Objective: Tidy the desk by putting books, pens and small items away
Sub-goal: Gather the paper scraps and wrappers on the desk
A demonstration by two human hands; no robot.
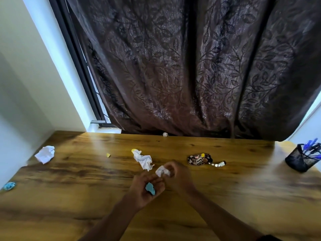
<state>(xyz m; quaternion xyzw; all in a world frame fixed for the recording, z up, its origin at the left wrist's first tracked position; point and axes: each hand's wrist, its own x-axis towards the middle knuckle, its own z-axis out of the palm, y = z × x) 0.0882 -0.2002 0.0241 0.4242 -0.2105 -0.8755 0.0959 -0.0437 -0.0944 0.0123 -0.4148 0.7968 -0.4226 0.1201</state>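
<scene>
On the wooden desk [225,193], taking the pen holder [301,160] at the right edge as the landmark, the tidying looks roughly midway. Farthest left of the holder, at the desk's left edge, lies a small blue crumpled scrap [9,186], untouched. Behind it, still far left of the holder, sits a white crumpled paper [45,154]. Closer toward the holder come a tiny yellow scrap [108,155] and a twisted white tissue [143,160] with a yellow bit at its far end, both still lying loose.

Next toward the holder, the left hand [149,188] lies palm up, fingers loosely curled around a blue scrap [150,188] resting in the palm. Just beside it, the right hand [177,176] pinches a white paper ball [162,170] at the left hand's fingertips; I judge it is being passed into that palm, so two pieces are gathered. A small white ball [165,134] waits at the desk's back edge under the curtain [191,66]. Between the hands and the holder lies a brown snack wrapper [201,160], still to collect. The holder itself already carries blue pens [311,148], so the pens seem done.

No books or bin are in view. The holder is slightly blurred, the pen count is unclear, and the right hand's fingertips are smeared by motion.
</scene>
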